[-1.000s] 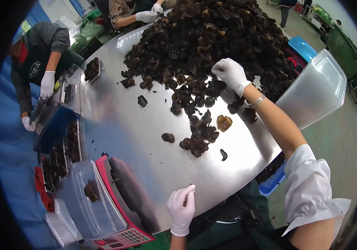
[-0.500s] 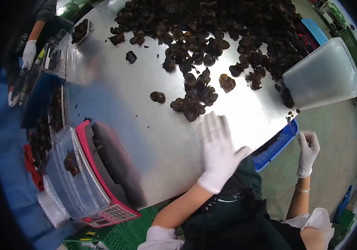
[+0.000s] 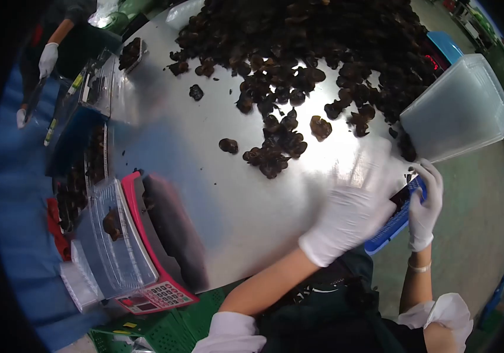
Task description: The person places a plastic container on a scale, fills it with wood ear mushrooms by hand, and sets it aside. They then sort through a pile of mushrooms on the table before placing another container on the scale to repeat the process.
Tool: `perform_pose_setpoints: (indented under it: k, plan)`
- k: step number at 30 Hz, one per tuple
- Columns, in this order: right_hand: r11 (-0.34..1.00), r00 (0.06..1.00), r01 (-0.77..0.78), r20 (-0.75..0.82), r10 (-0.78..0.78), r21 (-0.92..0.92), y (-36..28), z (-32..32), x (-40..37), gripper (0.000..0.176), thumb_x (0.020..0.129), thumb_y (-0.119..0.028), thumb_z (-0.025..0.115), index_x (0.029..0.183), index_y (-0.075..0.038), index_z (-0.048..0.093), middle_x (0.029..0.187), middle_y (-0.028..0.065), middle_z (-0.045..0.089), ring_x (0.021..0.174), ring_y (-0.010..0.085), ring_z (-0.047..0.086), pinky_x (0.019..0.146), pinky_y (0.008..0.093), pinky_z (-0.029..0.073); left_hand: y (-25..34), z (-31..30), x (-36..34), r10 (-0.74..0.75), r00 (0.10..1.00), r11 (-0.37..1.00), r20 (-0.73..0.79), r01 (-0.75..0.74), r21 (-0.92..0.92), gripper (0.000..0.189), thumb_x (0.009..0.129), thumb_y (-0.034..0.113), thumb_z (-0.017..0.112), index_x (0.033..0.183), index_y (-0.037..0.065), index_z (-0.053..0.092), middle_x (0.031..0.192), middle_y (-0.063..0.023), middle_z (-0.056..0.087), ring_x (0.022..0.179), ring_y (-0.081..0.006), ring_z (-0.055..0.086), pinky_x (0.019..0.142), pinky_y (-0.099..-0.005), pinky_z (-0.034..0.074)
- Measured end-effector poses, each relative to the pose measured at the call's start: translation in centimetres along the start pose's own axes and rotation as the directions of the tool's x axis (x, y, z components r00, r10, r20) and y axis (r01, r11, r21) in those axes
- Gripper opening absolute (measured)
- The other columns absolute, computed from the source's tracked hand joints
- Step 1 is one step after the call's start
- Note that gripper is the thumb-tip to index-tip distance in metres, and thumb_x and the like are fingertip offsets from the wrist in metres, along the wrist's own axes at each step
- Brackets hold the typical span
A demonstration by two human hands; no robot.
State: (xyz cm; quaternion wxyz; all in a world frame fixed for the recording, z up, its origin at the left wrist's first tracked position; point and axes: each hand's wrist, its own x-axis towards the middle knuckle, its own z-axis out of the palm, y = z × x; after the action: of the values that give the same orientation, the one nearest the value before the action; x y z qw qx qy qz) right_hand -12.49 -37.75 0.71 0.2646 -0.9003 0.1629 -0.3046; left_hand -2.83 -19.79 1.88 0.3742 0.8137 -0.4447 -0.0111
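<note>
My left hand (image 3: 355, 206), in a white glove, is over the right front part of the metal table (image 3: 246, 229). Its fingers are stretched out flat and blurred by motion; I see nothing held in it. At the table's right corner is my right hand (image 3: 427, 206), also gloved, with bent fingers and the thumb apart from them. Small dark scraps (image 3: 409, 176) lie by its fingertips. A blue basket (image 3: 384, 236) with dark contents sits below the table edge, partly hidden by my left hand. Beyond my left hand lies a clump of wood ear mushrooms (image 3: 272, 154).
A large heap of wood ears (image 3: 299, 35) covers the far side. A translucent tub (image 3: 458, 109) stands at the right edge. On the left, a pink scale (image 3: 164, 297) bears a clear plastic container (image 3: 117, 253). Another person's gloved hand (image 3: 48, 59) is at the far left.
My left hand has swept right across the table towards the corner. My right hand has moved up to the corner, and the thin strand it pinched is no longer seen.
</note>
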Motion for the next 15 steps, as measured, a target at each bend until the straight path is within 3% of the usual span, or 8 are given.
perform_pose_setpoints:
  k: [2, 4, 6, 8, 10, 12, 14, 15]
  plan:
    - [0.998, 0.998, -0.029, 0.056, 0.026, 0.053, -0.6, 1.0, 1.4, 0.051, 0.068, 0.019, 0.043, 0.107, -0.003, 0.069, 0.119, 0.0116, 0.064, 0.11, 0.0267, 0.059, 0.089, 0.0366, 0.048, -3.1, -3.4, -1.2, -0.135, 0.978, 0.91, -0.158, 0.186, 0.371, 0.063, 0.085, 0.026, 0.07, 0.145, 0.014, 0.053, 0.154, -0.0262, 0.033, 0.146, -0.0451, 0.026, 0.119, -0.0633, 0.014]
    - [0.984, 0.995, 0.027, 0.089, -0.043, 0.174, -1.7, 2.0, 2.7, 0.048, 0.068, 0.018, 0.045, 0.103, -0.004, 0.069, 0.111, 0.0103, 0.067, 0.102, 0.0263, 0.061, 0.083, 0.0372, 0.048, -6.2, -5.4, -3.4, -0.223, 0.957, 0.867, -0.188, 0.283, 0.412, 0.057, 0.084, 0.02, 0.071, 0.139, 0.016, 0.058, 0.153, -0.0192, 0.04, 0.145, -0.0443, 0.028, 0.119, -0.0638, 0.015]
    - [0.963, 0.96, 0.13, 0.213, -0.181, 0.234, -2.2, 4.1, 4.0, 0.039, 0.072, 0.013, 0.052, 0.102, -0.006, 0.069, 0.107, 0.0129, 0.067, 0.1, 0.0316, 0.06, 0.086, 0.0388, 0.048, -7.7, -6.0, -6.3, -0.217, 0.964, 0.843, -0.154, 0.264, 0.469, 0.051, 0.083, 0.017, 0.071, 0.134, 0.016, 0.063, 0.152, -0.0131, 0.044, 0.144, -0.0433, 0.03, 0.118, -0.0638, 0.016]
    - [0.904, 0.87, 0.321, 0.29, -0.4, 0.282, -4.4, 6.6, 5.5, 0.031, 0.079, 0.004, 0.06, 0.107, -0.007, 0.067, 0.109, 0.0119, 0.066, 0.103, 0.0337, 0.059, 0.09, 0.0424, 0.048, -7.0, -5.9, -8.2, -0.254, 0.952, 0.83, -0.17, 0.305, 0.468, 0.046, 0.083, 0.015, 0.07, 0.128, 0.016, 0.067, 0.149, -0.0112, 0.047, 0.145, -0.0423, 0.03, 0.119, -0.0618, 0.017]
    - [0.865, 0.816, 0.37, 0.327, -0.477, 0.339, -6.2, 9.3, 6.0, 0.03, 0.081, 0.002, 0.06, 0.108, -0.007, 0.067, 0.11, 0.0114, 0.066, 0.104, 0.0335, 0.059, 0.092, 0.0422, 0.048, -5.9, -5.7, -10.3, -0.272, 0.939, 0.861, -0.21, 0.335, 0.383, 0.043, 0.082, 0.011, 0.07, 0.124, 0.016, 0.069, 0.149, -0.0096, 0.048, 0.145, -0.0408, 0.03, 0.12, -0.0608, 0.017]
    - [0.813, 0.746, 0.396, 0.366, -0.556, 0.427, -6.9, 11.7, 6.1, 0.033, 0.081, 0.002, 0.059, 0.112, -0.006, 0.066, 0.112, 0.0114, 0.065, 0.105, 0.0334, 0.06, 0.093, 0.0424, 0.048, -5.2, -5.7, -12.0, -0.275, 0.935, 0.862, -0.224, 0.343, 0.373, 0.036, 0.083, 0.015, 0.069, 0.118, 0.016, 0.072, 0.143, -0.0077, 0.054, 0.143, -0.038, 0.034, 0.12, -0.0575, 0.019]
    - [0.802, 0.718, 0.374, 0.402, -0.568, 0.466, -8.3, 12.8, 5.7, 0.037, 0.08, 0.002, 0.059, 0.116, -0.006, 0.065, 0.113, 0.0116, 0.065, 0.105, 0.0334, 0.059, 0.093, 0.0425, 0.048, -4.7, -5.7, -13.6, -0.306, 0.894, 0.882, -0.329, 0.396, 0.256, 0.031, 0.08, 0.005, 0.069, 0.109, 0.012, 0.074, 0.134, -0.0078, 0.061, 0.141, -0.036, 0.039, 0.119, -0.0542, 0.026]
    - [0.796, 0.718, 0.337, 0.409, -0.563, 0.503, -8.9, 13.6, 5.1, 0.039, 0.082, 0.0, 0.06, 0.12, -0.006, 0.063, 0.115, 0.0127, 0.065, 0.105, 0.0334, 0.059, 0.094, 0.042, 0.048, -4.8, -5.8, -14.2, -0.308, 0.873, 0.885, -0.378, 0.409, 0.224, 0.028, 0.081, 0.009, 0.07, 0.108, 0.012, 0.075, 0.128, -0.0074, 0.063, 0.136, -0.0349, 0.044, 0.117, -0.0517, 0.03]
